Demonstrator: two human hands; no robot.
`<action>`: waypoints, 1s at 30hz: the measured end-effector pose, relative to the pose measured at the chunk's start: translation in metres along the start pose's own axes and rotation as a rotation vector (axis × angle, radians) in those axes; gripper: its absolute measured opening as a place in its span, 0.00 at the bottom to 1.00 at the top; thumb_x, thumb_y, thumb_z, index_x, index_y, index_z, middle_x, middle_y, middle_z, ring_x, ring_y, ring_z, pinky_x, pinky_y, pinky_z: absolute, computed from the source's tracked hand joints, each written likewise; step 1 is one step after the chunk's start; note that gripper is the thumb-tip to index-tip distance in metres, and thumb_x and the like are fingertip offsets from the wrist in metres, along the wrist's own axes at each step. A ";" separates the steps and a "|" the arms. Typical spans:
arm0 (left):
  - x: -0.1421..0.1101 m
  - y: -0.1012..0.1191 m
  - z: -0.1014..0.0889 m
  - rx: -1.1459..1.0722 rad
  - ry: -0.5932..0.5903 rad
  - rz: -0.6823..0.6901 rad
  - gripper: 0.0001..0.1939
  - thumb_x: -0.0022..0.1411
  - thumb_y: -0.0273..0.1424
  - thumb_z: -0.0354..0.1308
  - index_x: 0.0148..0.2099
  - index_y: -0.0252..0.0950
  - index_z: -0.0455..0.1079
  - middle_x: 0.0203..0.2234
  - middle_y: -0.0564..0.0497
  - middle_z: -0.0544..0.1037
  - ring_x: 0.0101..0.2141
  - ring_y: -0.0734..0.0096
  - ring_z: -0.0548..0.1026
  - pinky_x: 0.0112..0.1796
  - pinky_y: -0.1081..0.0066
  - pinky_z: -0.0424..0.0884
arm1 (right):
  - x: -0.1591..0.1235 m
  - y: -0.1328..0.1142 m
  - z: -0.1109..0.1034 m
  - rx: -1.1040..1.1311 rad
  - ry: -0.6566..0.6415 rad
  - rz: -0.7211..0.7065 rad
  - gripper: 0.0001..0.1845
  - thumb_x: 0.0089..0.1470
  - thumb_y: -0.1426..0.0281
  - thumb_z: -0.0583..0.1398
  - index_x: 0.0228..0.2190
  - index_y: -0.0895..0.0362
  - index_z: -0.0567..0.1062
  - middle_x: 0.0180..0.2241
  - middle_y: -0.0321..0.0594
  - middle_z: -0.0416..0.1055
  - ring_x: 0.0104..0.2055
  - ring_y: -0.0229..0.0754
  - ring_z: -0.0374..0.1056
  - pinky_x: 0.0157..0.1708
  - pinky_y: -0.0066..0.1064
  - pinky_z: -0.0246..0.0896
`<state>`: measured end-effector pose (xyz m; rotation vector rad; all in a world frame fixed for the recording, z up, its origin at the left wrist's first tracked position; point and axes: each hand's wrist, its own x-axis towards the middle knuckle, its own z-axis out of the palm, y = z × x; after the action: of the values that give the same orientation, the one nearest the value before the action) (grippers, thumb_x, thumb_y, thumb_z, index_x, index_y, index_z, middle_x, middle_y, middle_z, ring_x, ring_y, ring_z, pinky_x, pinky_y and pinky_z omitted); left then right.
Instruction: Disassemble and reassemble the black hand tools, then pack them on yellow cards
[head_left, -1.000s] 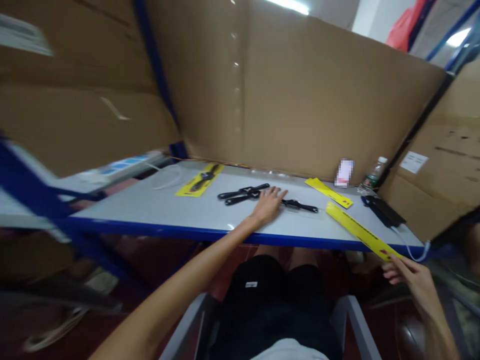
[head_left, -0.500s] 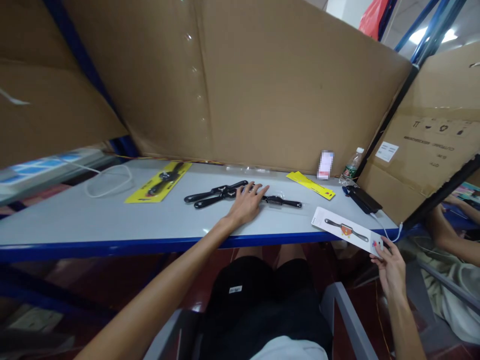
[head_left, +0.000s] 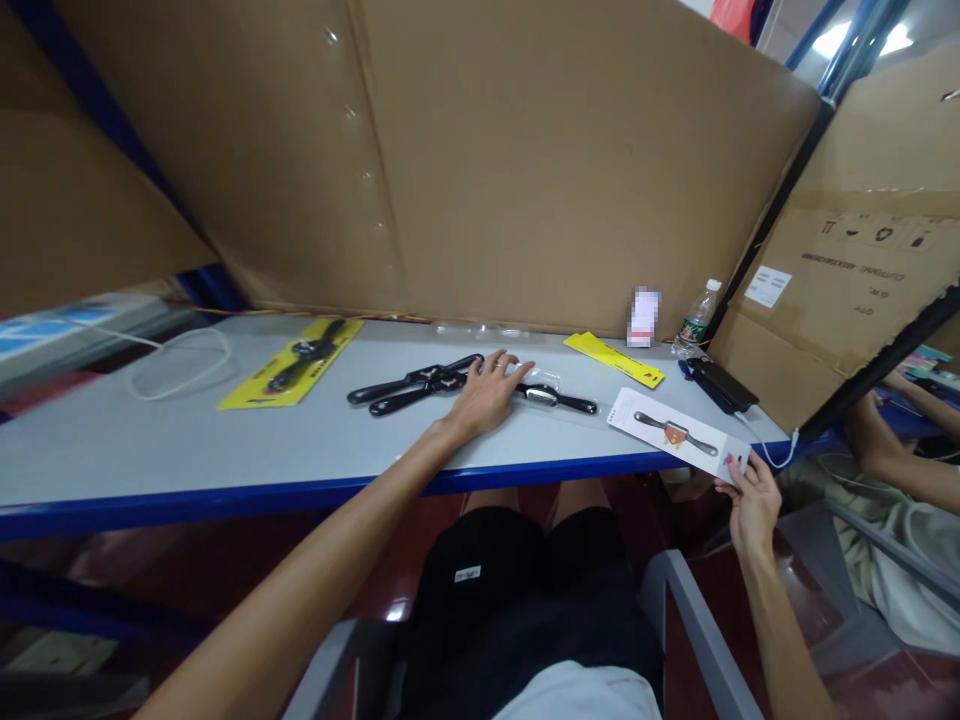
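My left hand (head_left: 486,396) lies over the middle of the table with its fingers spread, covering the left part of a black spokeshave (head_left: 559,398) that sits in a clear plastic blister. Just left of that hand two more black spokeshaves (head_left: 412,382) lie crossed; their right ends run beneath or beside my fingers. In my right hand (head_left: 752,500) is a white backing card (head_left: 667,432) printed with a spokeshave picture, pinched at its right end and tilted over the table's front edge. Whether the left fingers grip anything underneath is hidden.
A yellow-carded spokeshave pack (head_left: 292,362) lies on the left, near a white cable (head_left: 221,350). Yellow cards (head_left: 613,360), a bottle (head_left: 697,318) and a black power bank (head_left: 724,385) are at the right. Cardboard (head_left: 525,180) walls the back. Another person's arm (head_left: 892,450) shows far right.
The whole view has shifted slightly. The card in my right hand has come a little closer to the blister-packed spokeshave. My left hand stays over the spokeshaves.
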<state>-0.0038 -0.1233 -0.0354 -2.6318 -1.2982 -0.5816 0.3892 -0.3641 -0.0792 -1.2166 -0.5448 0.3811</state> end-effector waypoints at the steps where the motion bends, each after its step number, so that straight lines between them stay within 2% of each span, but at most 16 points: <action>1: 0.000 0.000 0.000 -0.008 0.006 -0.004 0.42 0.55 0.19 0.52 0.72 0.42 0.56 0.64 0.39 0.64 0.69 0.46 0.52 0.64 0.41 0.53 | 0.000 0.000 0.000 -0.023 0.003 -0.010 0.42 0.37 0.60 0.75 0.54 0.56 0.74 0.42 0.43 0.80 0.23 0.35 0.71 0.21 0.27 0.71; 4: -0.002 0.002 -0.003 -0.025 0.012 -0.015 0.42 0.54 0.19 0.52 0.72 0.42 0.57 0.64 0.39 0.64 0.68 0.46 0.53 0.63 0.42 0.55 | 0.000 -0.006 -0.001 -0.082 -0.018 -0.031 0.46 0.38 0.58 0.75 0.58 0.58 0.72 0.39 0.43 0.81 0.23 0.37 0.72 0.22 0.29 0.72; 7: -0.003 0.004 -0.007 -0.013 0.007 -0.012 0.41 0.55 0.19 0.51 0.71 0.40 0.58 0.63 0.37 0.63 0.67 0.46 0.54 0.60 0.44 0.60 | 0.002 -0.015 -0.003 -0.126 -0.071 -0.041 0.48 0.40 0.58 0.74 0.61 0.59 0.70 0.34 0.39 0.80 0.22 0.37 0.70 0.21 0.29 0.71; 15: -0.003 0.009 -0.014 0.018 -0.011 -0.012 0.41 0.54 0.18 0.50 0.70 0.40 0.58 0.62 0.37 0.63 0.65 0.47 0.57 0.56 0.49 0.65 | 0.020 -0.027 0.002 -0.217 -0.124 -0.048 0.51 0.39 0.58 0.73 0.63 0.59 0.69 0.26 0.33 0.76 0.17 0.36 0.66 0.19 0.29 0.68; 30: -0.003 0.007 -0.011 -0.025 -0.007 -0.013 0.41 0.55 0.20 0.51 0.72 0.42 0.57 0.63 0.38 0.63 0.64 0.45 0.58 0.55 0.49 0.65 | 0.054 -0.022 0.014 -0.219 -0.135 -0.009 0.52 0.33 0.61 0.74 0.61 0.61 0.72 0.28 0.36 0.77 0.17 0.38 0.67 0.17 0.30 0.68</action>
<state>-0.0033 -0.1328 -0.0265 -2.6498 -1.3191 -0.5942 0.4245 -0.3305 -0.0443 -1.4052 -0.7221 0.4055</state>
